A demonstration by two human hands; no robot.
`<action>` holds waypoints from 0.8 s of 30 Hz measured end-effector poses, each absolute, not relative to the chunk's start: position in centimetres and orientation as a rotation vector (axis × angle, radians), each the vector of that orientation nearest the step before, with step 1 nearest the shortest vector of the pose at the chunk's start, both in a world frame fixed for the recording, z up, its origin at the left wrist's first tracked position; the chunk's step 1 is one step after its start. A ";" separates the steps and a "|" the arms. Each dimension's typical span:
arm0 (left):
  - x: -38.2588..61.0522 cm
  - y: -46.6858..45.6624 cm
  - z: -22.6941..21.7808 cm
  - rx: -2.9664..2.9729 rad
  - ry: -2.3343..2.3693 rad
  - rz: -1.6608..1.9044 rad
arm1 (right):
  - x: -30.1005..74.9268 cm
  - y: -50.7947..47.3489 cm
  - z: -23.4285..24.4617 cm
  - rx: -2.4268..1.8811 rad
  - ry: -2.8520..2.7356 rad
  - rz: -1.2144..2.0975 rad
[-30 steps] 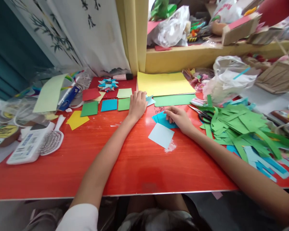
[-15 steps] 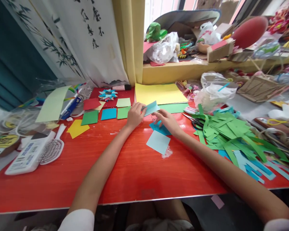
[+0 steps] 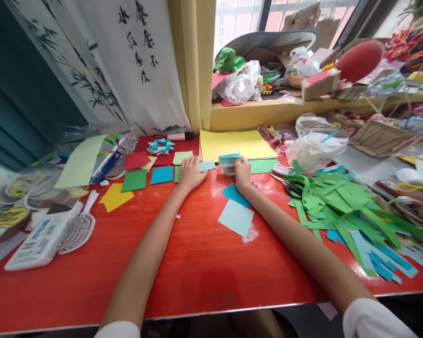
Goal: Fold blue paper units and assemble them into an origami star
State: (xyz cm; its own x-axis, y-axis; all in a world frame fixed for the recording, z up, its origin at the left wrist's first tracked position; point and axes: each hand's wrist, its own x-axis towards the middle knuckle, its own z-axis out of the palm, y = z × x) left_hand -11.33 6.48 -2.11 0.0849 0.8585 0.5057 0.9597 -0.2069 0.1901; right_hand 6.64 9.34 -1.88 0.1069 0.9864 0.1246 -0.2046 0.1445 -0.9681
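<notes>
My right hand (image 3: pixel 242 172) is pinched on a small stack of light blue paper squares (image 3: pixel 229 159), held just above the red table (image 3: pixel 197 263) in front of the yellow sheet (image 3: pixel 234 143). My left hand (image 3: pixel 189 171) lies on the table with its fingertips on another light blue square (image 3: pixel 207 165), beside a green square (image 3: pixel 177 173). Behind my right wrist lie darker blue squares (image 3: pixel 234 194). A single light blue square (image 3: pixel 236 218) rests nearer me.
Red, green, blue and yellow paper squares (image 3: pixel 136 180) lie left of my hands. A paper star (image 3: pixel 160 146) and a marker (image 3: pixel 181 136) sit at the back. Scissors (image 3: pixel 289 187) and a heap of green paper strips (image 3: pixel 341 206) fill the right side. A hairbrush (image 3: pixel 78 228) and a white device (image 3: pixel 38 239) lie at the left.
The light blue paper passed from my left hand to my right, which rose off the darker blue squares. My left hand dropped onto a light blue square. The view tilted up.
</notes>
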 end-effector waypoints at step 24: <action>-10.3 5.5 -1.9 -2.376 -1.567 -0.716 | 6.8 9.6 -1.3 -0.968 -1.003 1.139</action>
